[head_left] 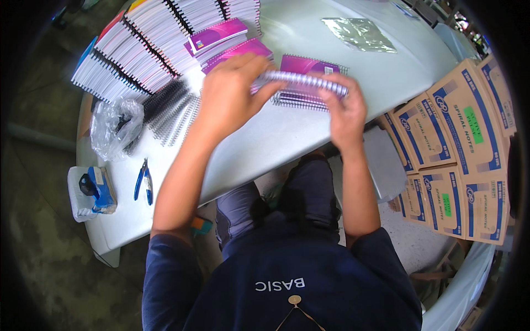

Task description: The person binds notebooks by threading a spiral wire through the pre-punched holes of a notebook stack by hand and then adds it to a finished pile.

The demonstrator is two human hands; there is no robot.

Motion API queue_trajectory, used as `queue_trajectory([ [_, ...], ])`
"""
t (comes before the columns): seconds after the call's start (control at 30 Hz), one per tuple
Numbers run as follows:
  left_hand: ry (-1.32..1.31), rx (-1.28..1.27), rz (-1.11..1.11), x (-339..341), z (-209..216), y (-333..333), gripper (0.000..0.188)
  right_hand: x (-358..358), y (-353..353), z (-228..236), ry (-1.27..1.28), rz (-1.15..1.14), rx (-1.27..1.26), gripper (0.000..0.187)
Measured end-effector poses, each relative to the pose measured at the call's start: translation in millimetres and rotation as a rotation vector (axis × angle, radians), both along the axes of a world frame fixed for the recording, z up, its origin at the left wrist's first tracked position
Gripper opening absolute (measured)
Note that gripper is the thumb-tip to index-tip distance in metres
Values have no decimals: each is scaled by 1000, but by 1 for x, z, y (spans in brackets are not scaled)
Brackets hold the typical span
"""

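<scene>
Between my two hands, above the white table, is a spiral notebook, its coiled spine turned up. My left hand is closed on the notebook's left end, thumb pointing right along it and fingers slightly blurred. The right end sits in my right hand, between thumb and fingers. Just behind and below it lie purple spiral notebooks, partly hidden. More purple notebooks are stacked beyond my left hand. Loose spiral coils, dark and grey, lie left of my left forearm.
Thick rows of bound pages fill the far left. A clear plastic bag, blue-handled cutting pliers and a blue tool in a white tray lie nearer left. A silvery packet is far right; stacked cartons stand beside the table.
</scene>
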State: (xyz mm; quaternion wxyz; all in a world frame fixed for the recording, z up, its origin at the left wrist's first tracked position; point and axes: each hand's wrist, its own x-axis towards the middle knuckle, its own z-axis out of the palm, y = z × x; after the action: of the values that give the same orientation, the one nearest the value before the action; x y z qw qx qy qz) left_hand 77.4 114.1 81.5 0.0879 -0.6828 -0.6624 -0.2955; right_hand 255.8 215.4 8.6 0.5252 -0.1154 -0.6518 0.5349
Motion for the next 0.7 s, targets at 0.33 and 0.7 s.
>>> queue_trajectory([
  [0.33, -631, 384, 152, 25, -115, 89, 34, 1, 56, -68, -18, -399, -106, 45],
  [0.7, -1086, 541, 322, 28, -135, 105, 30, -25, 41, -67, -130, -751, -152, 40],
])
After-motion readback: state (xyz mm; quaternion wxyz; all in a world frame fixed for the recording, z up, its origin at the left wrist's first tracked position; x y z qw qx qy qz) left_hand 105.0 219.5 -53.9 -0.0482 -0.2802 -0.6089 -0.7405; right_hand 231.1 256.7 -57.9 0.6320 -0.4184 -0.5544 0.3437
